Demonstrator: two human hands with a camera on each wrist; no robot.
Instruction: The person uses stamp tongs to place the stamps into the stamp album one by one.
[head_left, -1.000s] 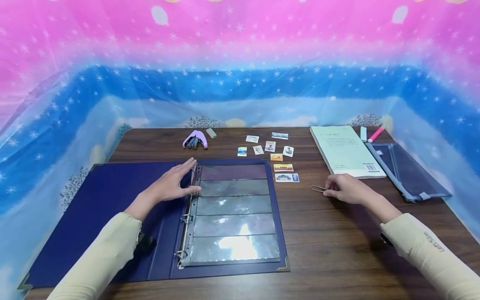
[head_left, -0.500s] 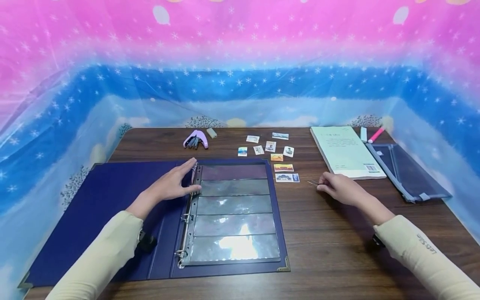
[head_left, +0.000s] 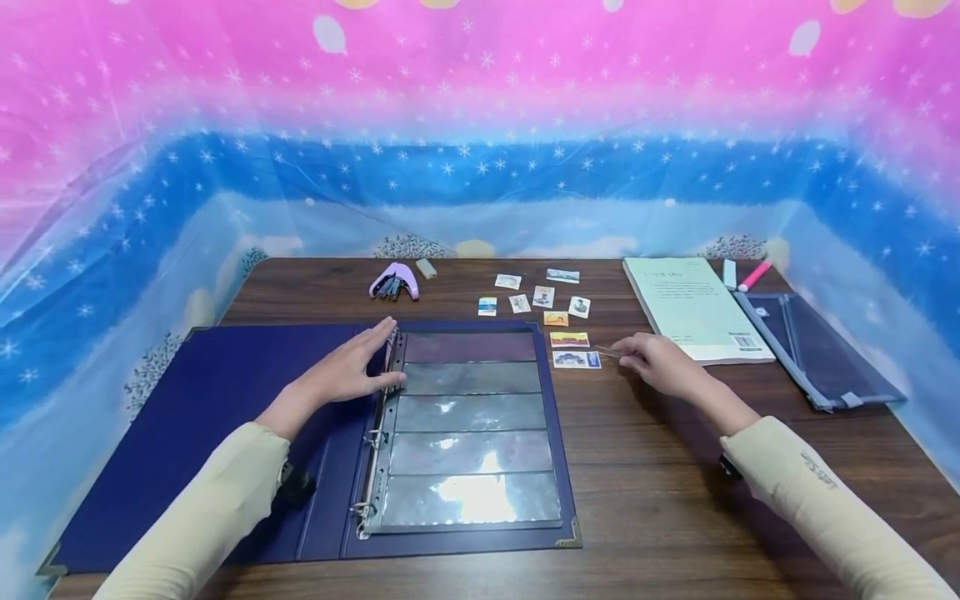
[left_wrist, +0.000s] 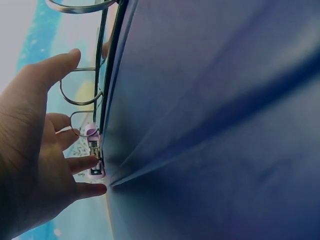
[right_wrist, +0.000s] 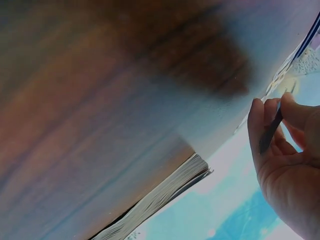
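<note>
My left hand (head_left: 341,367) rests spread over the ring spine of an open dark blue binder (head_left: 217,400); its fingers are straight and hold nothing. Clear pocket sleeves (head_left: 472,412) lie on the binder's right side. In the left wrist view the fingers (left_wrist: 85,190) stand beside the metal rings (left_wrist: 82,102). My right hand (head_left: 663,364) pinches a pair of tweezers (right_wrist: 271,131) between thumb and fingers. The tweezers' tips point left, close to a blue and white stamp (head_left: 576,360) and a red and yellow stamp (head_left: 569,339). Whether they touch either one I cannot tell.
Several more stamps (head_left: 543,297) are scattered beyond the binder's top right corner. A purple hole punch (head_left: 394,282) and a small pale block (head_left: 426,268) sit at the back. On the right lie a pale green book (head_left: 686,300), a pink marker (head_left: 755,274) and a dark mesh pouch (head_left: 825,350).
My right hand has moved left with the tweezers, from beside the book's lower corner to the nearest stamps. The left hand has stayed on the binder.
</note>
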